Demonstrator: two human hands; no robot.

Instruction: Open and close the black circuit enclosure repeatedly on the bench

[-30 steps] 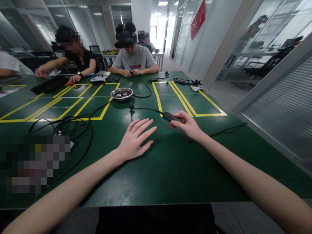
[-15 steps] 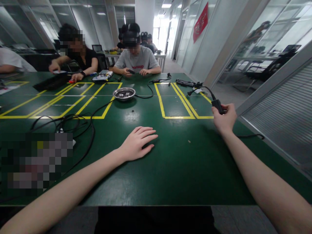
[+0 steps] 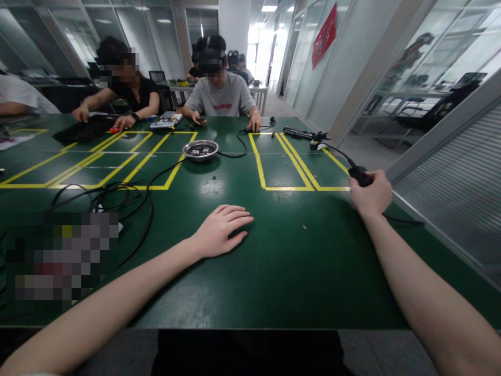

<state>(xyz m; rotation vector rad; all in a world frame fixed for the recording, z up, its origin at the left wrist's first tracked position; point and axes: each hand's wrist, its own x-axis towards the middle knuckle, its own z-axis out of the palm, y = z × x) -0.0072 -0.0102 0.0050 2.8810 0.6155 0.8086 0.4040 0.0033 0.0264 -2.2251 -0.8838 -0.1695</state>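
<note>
My left hand point(image 3: 221, 228) lies flat and open on the green table point(image 3: 274, 271), fingers stretched out, holding nothing. My right hand point(image 3: 371, 196) is closed around a small black device point(image 3: 360, 175) at the table's right edge, near the corner of a yellow taped rectangle point(image 3: 289, 162). A black cable point(image 3: 332, 150) runs from the device toward the far right of the table, and another length of cable point(image 3: 403, 221) trails behind my wrist.
A metal bowl point(image 3: 200, 150) with small parts stands mid-table. Tangled black cables point(image 3: 113, 201) lie at the left. Two people sit across the table handling small items; a sleeve shows far left. A black tool point(image 3: 301, 134) lies at the far right.
My right hand lifted the black device from the table's middle and carried it right to the edge. The left hand stayed flat in place.
</note>
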